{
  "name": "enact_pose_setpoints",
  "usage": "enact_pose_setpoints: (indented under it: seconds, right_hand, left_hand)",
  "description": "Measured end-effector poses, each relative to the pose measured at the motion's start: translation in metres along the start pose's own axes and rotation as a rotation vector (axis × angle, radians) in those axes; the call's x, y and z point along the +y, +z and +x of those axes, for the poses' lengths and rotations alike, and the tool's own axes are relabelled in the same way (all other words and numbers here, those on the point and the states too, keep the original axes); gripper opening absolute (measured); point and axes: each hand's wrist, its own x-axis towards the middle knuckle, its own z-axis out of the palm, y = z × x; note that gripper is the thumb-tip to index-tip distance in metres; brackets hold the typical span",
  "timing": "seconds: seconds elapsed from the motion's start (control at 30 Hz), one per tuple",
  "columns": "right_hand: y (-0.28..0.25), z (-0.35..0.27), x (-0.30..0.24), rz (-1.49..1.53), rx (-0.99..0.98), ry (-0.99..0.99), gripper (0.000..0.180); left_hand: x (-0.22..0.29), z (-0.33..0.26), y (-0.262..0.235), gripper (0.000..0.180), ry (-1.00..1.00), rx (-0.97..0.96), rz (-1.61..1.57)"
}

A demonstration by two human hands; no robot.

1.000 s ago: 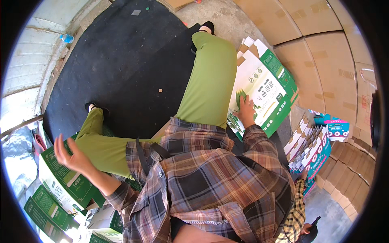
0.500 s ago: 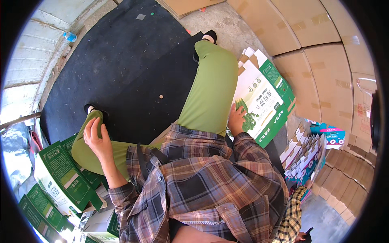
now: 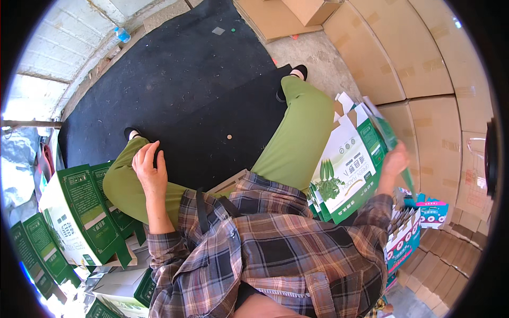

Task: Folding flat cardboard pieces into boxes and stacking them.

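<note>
At my right side my right hand (image 3: 394,161), blurred by motion, is closed on the edge of a green-and-white carton (image 3: 385,131). That carton is flat, tilted up and seen nearly edge-on. Next to it a stack of flattened white-and-green cartons (image 3: 339,164), with a leafy vegetable picture, leans against my right leg. My left hand (image 3: 150,172) holds nothing. It hovers over my left knee with its fingers loosely bent and apart.
Assembled green cartons (image 3: 91,220) stand at my left. Brown cardboard boxes (image 3: 435,135) are stacked along the right. Blue-and-pink cartons (image 3: 401,244) sit behind my right arm. A black mat (image 3: 175,90) covers the floor ahead, and a blue-capped bottle (image 3: 122,35) lies by the wall.
My right hand has moved from the top of the stack to its outer side and raised one carton there. My left hand stays near my left knee. The whole view has shifted slightly.
</note>
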Motion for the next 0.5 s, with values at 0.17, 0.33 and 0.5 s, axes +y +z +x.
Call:
enact_pose_setpoints:
  seconds: [0.17, 0.33, 0.5]
  right_hand:
    - [-0.075, 0.093, -0.007, 0.074, 0.300, 0.008, 0.024]
    - [-0.140, 0.134, -0.048, 0.673, 0.494, -0.107, 0.022]
    - [-0.124, 0.138, -0.133, 1.548, 0.238, -0.111, 0.021]
  left_hand:
    - [-0.006, 0.000, -0.006, 0.023, -0.074, 0.017, -0.121]
    - [-0.015, 0.009, 0.005, 0.023, -0.160, 0.010, -0.366]
    - [-0.026, 0.018, 0.015, 0.032, -0.530, -0.088, -0.827]
